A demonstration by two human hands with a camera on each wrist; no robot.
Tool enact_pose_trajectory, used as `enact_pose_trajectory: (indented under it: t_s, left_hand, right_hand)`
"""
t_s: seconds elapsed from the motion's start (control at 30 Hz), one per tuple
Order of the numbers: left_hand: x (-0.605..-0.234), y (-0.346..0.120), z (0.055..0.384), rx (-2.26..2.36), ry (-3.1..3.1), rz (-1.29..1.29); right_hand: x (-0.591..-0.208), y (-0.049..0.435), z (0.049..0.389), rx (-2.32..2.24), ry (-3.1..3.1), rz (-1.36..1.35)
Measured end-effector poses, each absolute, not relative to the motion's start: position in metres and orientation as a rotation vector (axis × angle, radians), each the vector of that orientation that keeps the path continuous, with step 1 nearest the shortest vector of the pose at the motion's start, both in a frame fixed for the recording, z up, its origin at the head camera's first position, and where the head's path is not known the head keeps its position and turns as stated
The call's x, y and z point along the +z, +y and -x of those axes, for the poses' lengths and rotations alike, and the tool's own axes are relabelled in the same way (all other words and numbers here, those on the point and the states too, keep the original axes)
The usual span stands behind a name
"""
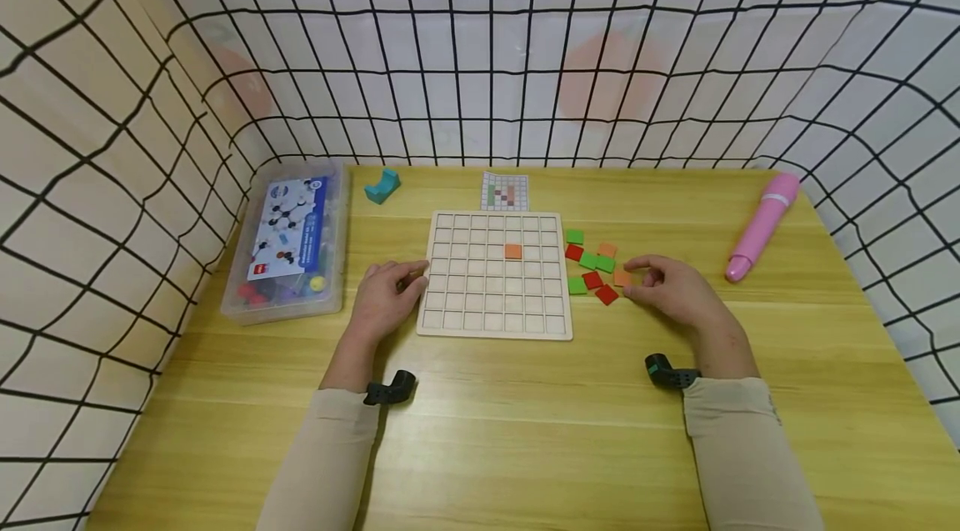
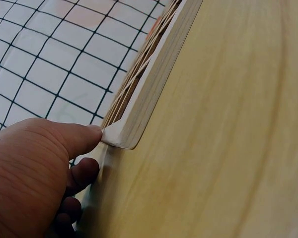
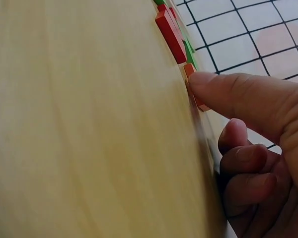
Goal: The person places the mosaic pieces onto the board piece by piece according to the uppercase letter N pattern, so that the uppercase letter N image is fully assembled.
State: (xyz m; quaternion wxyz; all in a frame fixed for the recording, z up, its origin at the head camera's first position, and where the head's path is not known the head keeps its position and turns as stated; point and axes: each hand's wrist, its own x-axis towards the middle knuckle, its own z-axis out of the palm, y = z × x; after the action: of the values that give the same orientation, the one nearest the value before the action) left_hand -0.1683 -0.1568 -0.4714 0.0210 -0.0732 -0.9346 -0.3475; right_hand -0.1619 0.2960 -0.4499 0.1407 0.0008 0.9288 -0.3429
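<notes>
A square wooden grid board point(image 1: 495, 306) lies on the table with one orange tile point(image 1: 513, 252) in a cell of its upper half. At the board's left edge rests my left hand point(image 1: 384, 298), thumb and index fingertips right against the rim. In the left wrist view the thumb point(image 2: 82, 139) meets the board's corner point(image 2: 121, 134). My right hand point(image 1: 675, 289) is at the right end of a loose group of tiles, pinching an orange tile point(image 1: 622, 278) between thumb and index finger. Its other fingers point(image 3: 246, 158) are curled in. Beside it lie red tiles point(image 1: 607, 294) and green tiles point(image 1: 576, 286).
Behind the board is a small printed pattern card point(image 1: 505, 191). At the left stands a clear plastic box point(image 1: 330, 247) with a molecule picture, near a teal curved block point(image 1: 382, 186). A pink pen-shaped object point(image 1: 761, 227) lies far right. Black wire mesh point(image 1: 491, 81) surrounds the table.
</notes>
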Motion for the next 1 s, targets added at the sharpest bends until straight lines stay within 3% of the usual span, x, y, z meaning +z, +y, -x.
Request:
enact_pose_trajectory:
  t_s: [1.0]
  left_hand:
    - [-0.4727,-0.157,0.1693,-1.081,-2.882,0.236]
  right_hand:
    - [-0.4501,0.2897,0.1623,-0.941,2.734,-0.079]
